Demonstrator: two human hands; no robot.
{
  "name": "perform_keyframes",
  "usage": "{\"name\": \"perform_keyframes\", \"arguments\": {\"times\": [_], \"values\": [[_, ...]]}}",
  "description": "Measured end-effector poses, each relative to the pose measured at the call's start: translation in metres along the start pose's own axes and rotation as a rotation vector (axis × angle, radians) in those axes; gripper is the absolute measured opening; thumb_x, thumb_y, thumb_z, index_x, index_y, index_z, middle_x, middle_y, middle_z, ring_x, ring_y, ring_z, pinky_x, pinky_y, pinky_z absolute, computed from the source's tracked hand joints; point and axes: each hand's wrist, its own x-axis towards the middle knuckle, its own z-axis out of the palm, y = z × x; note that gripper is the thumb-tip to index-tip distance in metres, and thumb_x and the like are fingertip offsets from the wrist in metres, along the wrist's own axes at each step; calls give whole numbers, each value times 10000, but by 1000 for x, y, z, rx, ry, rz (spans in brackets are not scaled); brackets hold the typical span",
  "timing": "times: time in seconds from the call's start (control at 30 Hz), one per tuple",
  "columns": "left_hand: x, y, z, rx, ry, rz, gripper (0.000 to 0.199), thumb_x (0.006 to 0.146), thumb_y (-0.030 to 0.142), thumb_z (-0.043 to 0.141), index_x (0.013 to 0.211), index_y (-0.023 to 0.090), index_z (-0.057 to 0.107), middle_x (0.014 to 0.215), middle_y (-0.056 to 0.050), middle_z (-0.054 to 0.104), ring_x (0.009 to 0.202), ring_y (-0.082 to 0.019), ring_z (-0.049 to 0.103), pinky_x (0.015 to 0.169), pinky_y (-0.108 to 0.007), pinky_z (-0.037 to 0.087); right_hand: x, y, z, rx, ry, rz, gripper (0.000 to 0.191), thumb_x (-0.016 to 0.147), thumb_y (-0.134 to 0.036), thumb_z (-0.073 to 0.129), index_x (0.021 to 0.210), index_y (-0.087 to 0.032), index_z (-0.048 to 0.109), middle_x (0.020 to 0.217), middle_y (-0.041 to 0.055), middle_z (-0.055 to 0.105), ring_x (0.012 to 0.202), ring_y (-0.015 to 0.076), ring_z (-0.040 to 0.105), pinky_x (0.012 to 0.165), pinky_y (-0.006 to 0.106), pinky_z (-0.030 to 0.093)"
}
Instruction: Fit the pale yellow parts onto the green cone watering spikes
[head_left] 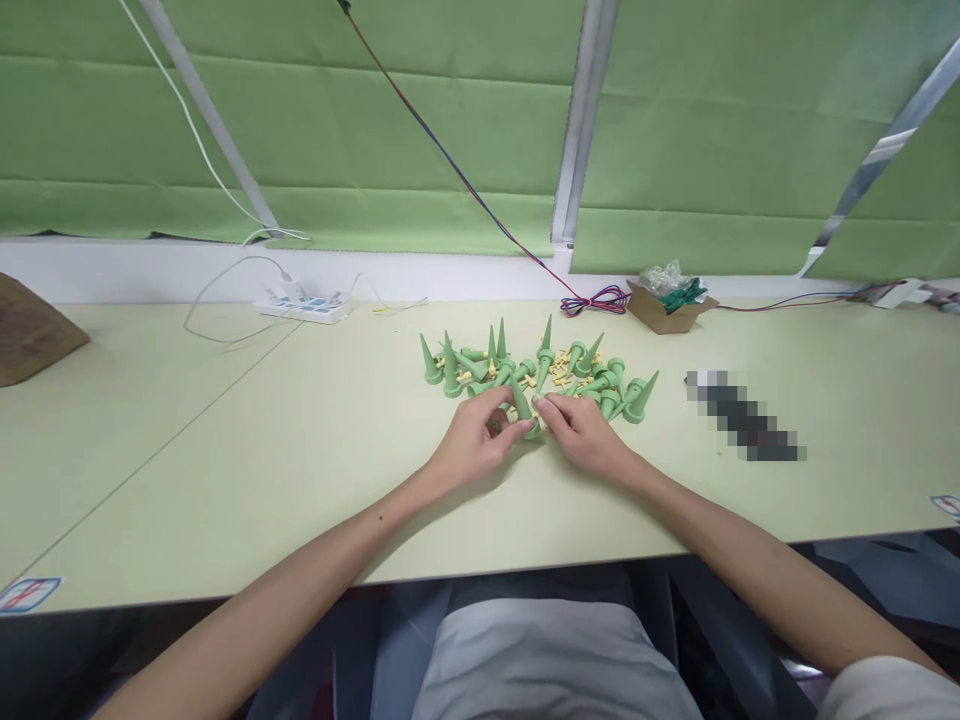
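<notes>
My left hand (pixel 489 433) is closed round a green plastic plant watering spike (pixel 520 400), its pointed end upward and its wider collar near my fingertips. Close beside it, my right hand (pixel 583 428) is pinched, with thumb and forefinger against or very near the spike. Whatever sits between those fingertips is too small to make out. Just beyond both hands lies a loose pile of similar green spikes (pixel 450 368), some standing on their collars and others on their sides. Small yellow plastic pieces (pixel 568 368) are scattered among them.
At the back stand a white power strip (pixel 304 308) and a small cardboard box (pixel 667 315) with plastic bags. A coiled red and blue wire (pixel 596 300) lies beside the box. A pixelated dark object (pixel 750 420) is on the right, a brown object (pixel 34 335) far left.
</notes>
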Motion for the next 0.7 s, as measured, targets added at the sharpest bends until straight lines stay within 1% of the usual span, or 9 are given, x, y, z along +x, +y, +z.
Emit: {"name": "perform_keyframes", "arguments": {"times": [0.13, 0.27, 0.4, 0.5, 0.53, 0.57, 0.6, 0.67, 0.7], "values": [[0, -3, 0, -5, 31, 50, 220, 853, 333, 641, 766, 180, 509, 709, 21, 477, 620, -111, 488, 547, -228, 406, 0, 0, 0, 10, -7, 0, 437, 1016, -399, 363, 624, -210, 322, 537, -48, 341, 520, 111, 326, 554, 279, 275], [0, -4, -1, -14, 44, 109, 155, 856, 320, 650, 851, 180, 584, 833, -7, 499, 648, -111, 503, 543, -228, 432, 1, 1, 0, 30, -6, 11, 450, 1017, -409, 366, 616, -207, 334, 536, -46, 345, 522, 111, 335, 553, 279, 281], [1, -4, 0, -38, 60, 66, 184, 853, 341, 656, 935, 194, 583, 926, -22, 544, 679, -117, 542, 576, -237, 457, 0, 1, 1, 62, 30, 29, 452, 1012, -426, 389, 620, -207, 342, 548, -45, 353, 529, 111, 339, 546, 277, 287], [1, -2, 0, -92, 94, 21, 243, 854, 381, 657, 980, 204, 548, 1014, -30, 583, 633, -97, 543, 554, -231, 441, 0, 2, 0, 79, 103, 52, 445, 1008, -435, 404, 628, -208, 359, 559, -42, 375, 531, 113, 351, 545, 277, 296], [1, -1, -1, -116, 99, -1, 252, 858, 403, 652, 972, 205, 544, 995, -28, 598, 605, -93, 537, 534, -228, 428, 0, 2, 0, 84, 129, 58, 441, 1009, -435, 406, 632, -209, 366, 562, -40, 387, 531, 114, 359, 545, 276, 301], [1, 0, -1, -142, 94, -26, 257, 867, 429, 639, 942, 202, 547, 926, -20, 613, 573, -93, 529, 515, -226, 412, 0, 1, -1, 91, 151, 63, 437, 1009, -434, 406, 635, -210, 372, 565, -38, 401, 531, 115, 369, 545, 276, 307], [2, 0, -2, -168, 75, -57, 273, 878, 460, 619, 894, 195, 555, 814, -8, 613, 537, -96, 519, 499, -226, 398, 0, 1, -1, 98, 166, 65, 433, 1010, -432, 406, 638, -211, 376, 567, -37, 414, 530, 116, 378, 546, 276, 313], [3, 1, -3, -233, -2, -130, 373, 906, 528, 556, 779, 178, 573, 586, 12, 552, 467, -110, 502, 482, -236, 388, 0, 0, -2, 103, 173, 60, 423, 1012, -423, 403, 645, -213, 385, 571, -33, 434, 530, 118, 391, 550, 276, 325], [4, 0, -3, -276, -52, -169, 440, 917, 561, 519, 727, 169, 580, 518, 12, 521, 446, -117, 503, 480, -244, 393, 0, 0, -2, 100, 167, 53, 419, 1013, -418, 402, 647, -213, 390, 572, -32, 438, 529, 119, 394, 552, 276, 328]]}}
